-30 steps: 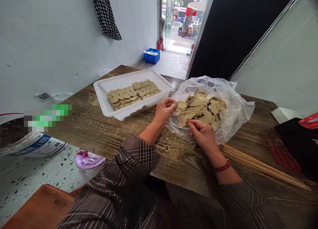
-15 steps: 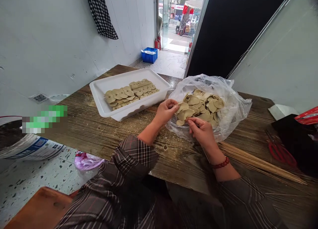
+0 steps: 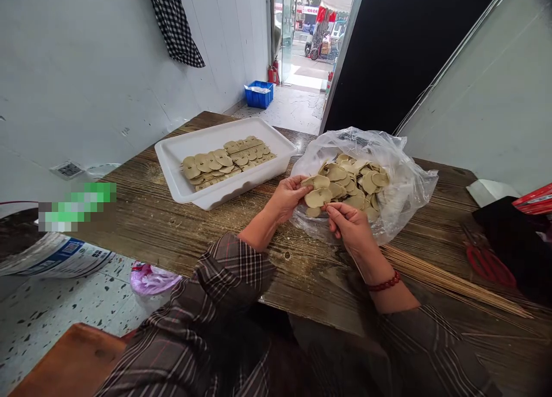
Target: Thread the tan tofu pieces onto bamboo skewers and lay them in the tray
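My left hand (image 3: 288, 199) is closed, its thumb and fingers pinching a thin olive-tan round slice (image 3: 315, 182) at the near left of a clear plastic bag. With thumb and forefinger, my right hand (image 3: 350, 224) grips a thin bamboo skewer (image 3: 325, 204), mostly hidden by the hand. Another slice (image 3: 318, 198) sits at the skewer's tip, just below the left hand's slice. Behind both hands the open plastic bag (image 3: 407, 181) holds a heap of loose slices (image 3: 345, 176). Left of it, a white tray (image 3: 179, 190) contains rows of skewered slices (image 3: 211, 161).
A bundle of bamboo skewers (image 3: 452, 279) lies right of my right forearm on the wooden table (image 3: 172, 236). Red-handled scissors (image 3: 489, 265) and a black holder (image 3: 504, 230) stand at the right. A bucket (image 3: 64, 256) is beside the table's left edge.
My left hand has shifted slightly down, and the slice in its fingers now lies over the pile's near left. The slice at the skewer's tip is turned flatter towards me. My right hand has hardly moved.
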The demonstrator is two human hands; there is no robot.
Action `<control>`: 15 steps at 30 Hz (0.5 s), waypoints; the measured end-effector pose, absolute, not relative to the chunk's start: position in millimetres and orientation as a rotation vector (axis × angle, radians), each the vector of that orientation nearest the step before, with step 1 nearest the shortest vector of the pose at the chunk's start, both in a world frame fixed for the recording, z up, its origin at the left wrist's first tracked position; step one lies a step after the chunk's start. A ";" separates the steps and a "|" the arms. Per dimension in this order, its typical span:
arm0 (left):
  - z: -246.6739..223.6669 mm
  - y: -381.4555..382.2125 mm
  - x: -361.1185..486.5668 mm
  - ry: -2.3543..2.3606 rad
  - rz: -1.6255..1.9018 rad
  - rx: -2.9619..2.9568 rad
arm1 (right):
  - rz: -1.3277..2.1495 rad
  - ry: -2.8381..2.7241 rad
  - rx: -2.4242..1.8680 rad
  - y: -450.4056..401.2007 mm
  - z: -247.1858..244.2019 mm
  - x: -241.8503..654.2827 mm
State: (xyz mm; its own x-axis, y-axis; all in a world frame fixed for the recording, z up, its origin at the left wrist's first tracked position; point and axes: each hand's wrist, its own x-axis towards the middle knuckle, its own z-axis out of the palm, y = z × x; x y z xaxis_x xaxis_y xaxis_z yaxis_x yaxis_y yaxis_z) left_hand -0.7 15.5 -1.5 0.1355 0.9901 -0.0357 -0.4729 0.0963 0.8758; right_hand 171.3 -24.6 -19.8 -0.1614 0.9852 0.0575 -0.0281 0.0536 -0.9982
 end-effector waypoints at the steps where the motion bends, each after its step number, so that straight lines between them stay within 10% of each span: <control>1: -1.0 15.2 -1.1 0.779 1.260 0.843 | 1.306 -1.326 -1.058 -24.5 -20.1 171.4; 15: 3.0 14.5 -2.5 0.638 1.238 0.723 | 1.103 -1.552 -1.196 -29.9 -11.5 169.7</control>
